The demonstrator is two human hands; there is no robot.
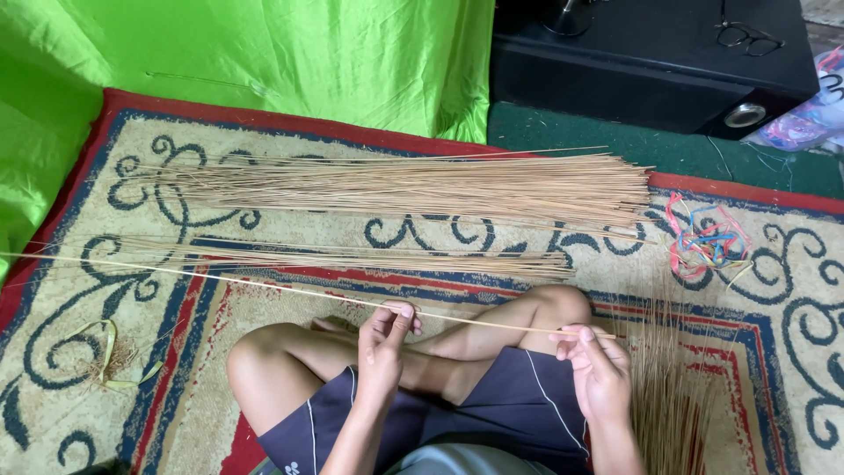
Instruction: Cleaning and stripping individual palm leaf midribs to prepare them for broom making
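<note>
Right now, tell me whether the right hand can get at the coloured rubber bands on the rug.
Probably yes. The right hand pinches the thin stick's end, and the rubber bands lie beyond it on open rug; nothing lies between them.

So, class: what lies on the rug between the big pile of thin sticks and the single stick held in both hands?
In the head view, a smaller bundle of sticks lies between the big pile and the held stick.

Patterned rug [774, 290] on floor. Green cloth [264, 53] at upper left. Black speaker cabinet [651, 70] carries eyeglasses [747, 37]. Tangle of coloured rubber bands [708, 242] lies at right.
</note>
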